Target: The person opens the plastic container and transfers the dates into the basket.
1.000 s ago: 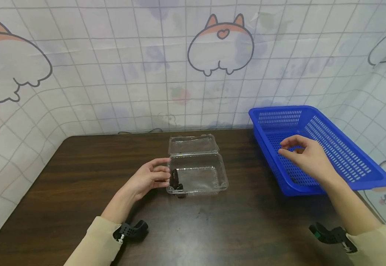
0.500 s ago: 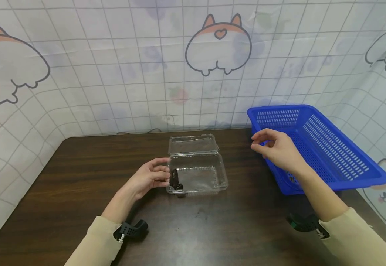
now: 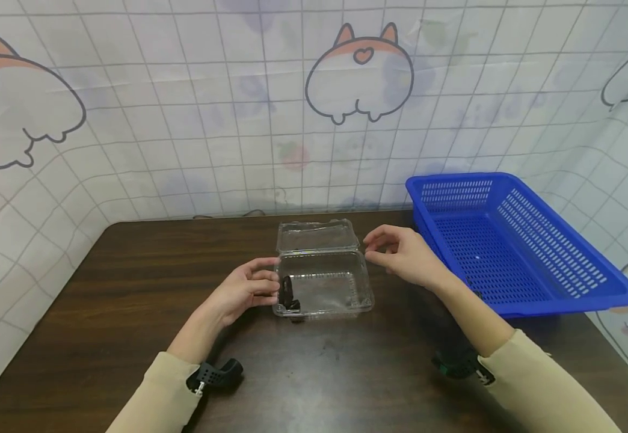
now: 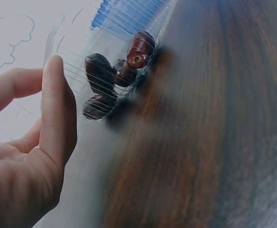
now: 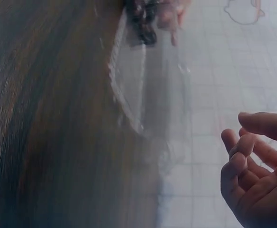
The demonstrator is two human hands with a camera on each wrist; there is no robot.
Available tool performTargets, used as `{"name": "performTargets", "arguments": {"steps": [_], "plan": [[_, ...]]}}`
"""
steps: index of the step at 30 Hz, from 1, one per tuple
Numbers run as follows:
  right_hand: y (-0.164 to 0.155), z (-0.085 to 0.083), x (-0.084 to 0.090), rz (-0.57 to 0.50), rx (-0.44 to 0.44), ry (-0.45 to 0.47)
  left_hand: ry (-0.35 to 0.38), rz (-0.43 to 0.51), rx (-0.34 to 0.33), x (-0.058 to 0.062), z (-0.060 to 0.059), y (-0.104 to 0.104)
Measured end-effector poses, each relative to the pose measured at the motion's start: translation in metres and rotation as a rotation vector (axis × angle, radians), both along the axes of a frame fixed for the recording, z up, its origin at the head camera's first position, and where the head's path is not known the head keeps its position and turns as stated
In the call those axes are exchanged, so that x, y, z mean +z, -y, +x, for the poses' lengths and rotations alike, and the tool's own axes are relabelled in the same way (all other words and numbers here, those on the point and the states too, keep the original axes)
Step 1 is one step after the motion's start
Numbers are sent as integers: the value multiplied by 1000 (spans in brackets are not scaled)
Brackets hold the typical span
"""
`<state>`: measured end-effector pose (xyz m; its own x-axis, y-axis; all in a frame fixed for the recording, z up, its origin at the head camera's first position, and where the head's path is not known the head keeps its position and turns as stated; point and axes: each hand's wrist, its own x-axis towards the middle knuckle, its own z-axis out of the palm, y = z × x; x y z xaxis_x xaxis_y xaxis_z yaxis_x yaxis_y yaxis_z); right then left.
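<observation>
Right hand (image 3: 403, 257) moved out of blue basket (image 3: 514, 240), leftward across table (image 3: 130, 288), now just beside right rear corner of clear container (image 3: 322, 282). Left hand (image 3: 240, 291) unchanged: fingers loosely curved against container's left wall, touching, not clamped. Container open, lid (image 3: 316, 236) tilted back, mid-table; dark dates (image 4: 112, 78) inside at left end. Right hand fingers loosely curled, holding nothing, contact with container unclear. Blue basket far right.

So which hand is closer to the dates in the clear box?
Left. The left hand touches the box wall right beside the dates. The right hand hovers at the box's far right corner, across the box from them.
</observation>
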<state>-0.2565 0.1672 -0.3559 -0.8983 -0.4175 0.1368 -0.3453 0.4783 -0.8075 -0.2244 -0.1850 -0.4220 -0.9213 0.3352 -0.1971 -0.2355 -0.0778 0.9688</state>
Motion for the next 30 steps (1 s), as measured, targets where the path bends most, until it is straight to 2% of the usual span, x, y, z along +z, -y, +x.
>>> {"name": "performTargets", "arguments": {"steps": [17,24,30], "plan": [[60,-10,-20,33,217,142,-2,4,-2,-3,-2,1],[76,-9,-29,32,276,197,6,0,8,-3,-1,1],[88,-11,-37,63,313,208,7,3,4,-3,-2,0]]}}
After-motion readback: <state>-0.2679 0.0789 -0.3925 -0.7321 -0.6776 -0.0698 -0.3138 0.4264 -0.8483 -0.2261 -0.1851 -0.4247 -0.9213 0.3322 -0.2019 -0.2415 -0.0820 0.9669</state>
